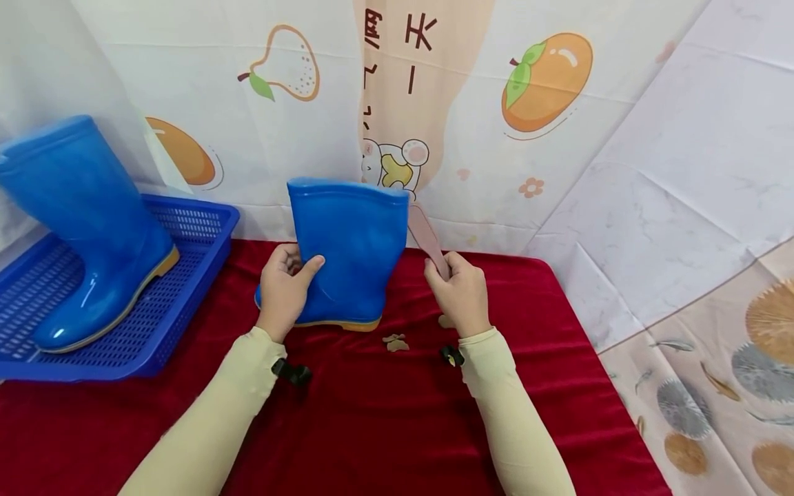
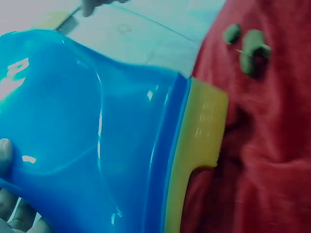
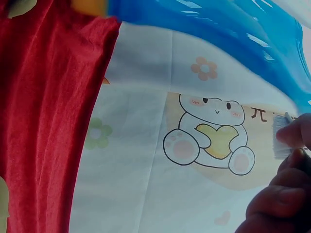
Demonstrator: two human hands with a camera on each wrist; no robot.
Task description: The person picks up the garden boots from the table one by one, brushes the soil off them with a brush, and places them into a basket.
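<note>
A blue rubber boot [image 1: 350,248] with a yellow sole stands mid-view at the back of the red cloth, its toe pointing left. My left hand [image 1: 287,286] grips it at the front of the shaft, thumb against the side and the other fingers partly hidden behind. The left wrist view shows the boot's yellow heel [image 2: 206,126] close up. In my right hand [image 1: 460,293] is a pink-handled brush [image 1: 425,234], slanting up to the rear edge of the shaft. Pale bristles [image 3: 281,138] show beside the fingers in the right wrist view.
A second blue boot [image 1: 102,227] stands in a blue perforated plastic basket [image 1: 220,238] at the left. Small brownish clumps [image 1: 395,342] lie on the red cloth [image 1: 384,427] between my hands. Behind hangs a white curtain [image 1: 477,193] with fruit prints.
</note>
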